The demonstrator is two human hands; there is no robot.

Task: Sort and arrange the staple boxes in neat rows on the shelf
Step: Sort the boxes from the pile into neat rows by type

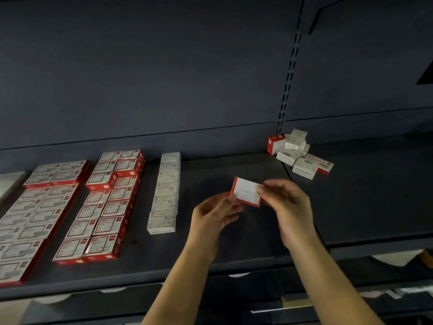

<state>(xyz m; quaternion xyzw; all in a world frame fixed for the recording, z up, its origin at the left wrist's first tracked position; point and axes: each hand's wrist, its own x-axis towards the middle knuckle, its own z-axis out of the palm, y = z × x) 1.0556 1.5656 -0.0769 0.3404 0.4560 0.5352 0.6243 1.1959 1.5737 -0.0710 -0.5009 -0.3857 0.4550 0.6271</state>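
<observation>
I see both hands pinching one red-and-white staple box (246, 192) above the dark shelf (234, 231): left hand (215, 214) at its lower left corner, right hand (288, 207) at its right edge. Sorted rows (100, 205) lie left; a loose pile (297, 153) lies far right.

Slotted upright (288, 76) at 1 o'clock on dark back panel (152, 66) (matte); lower tier (257, 292) at 6 o'clock.

The box (246, 191) in my grip is white-faced with red edging; the rowed boxes (103, 205) match it, one row (165, 193) is plain white, and the shelf (234, 231) is dark grey.
</observation>
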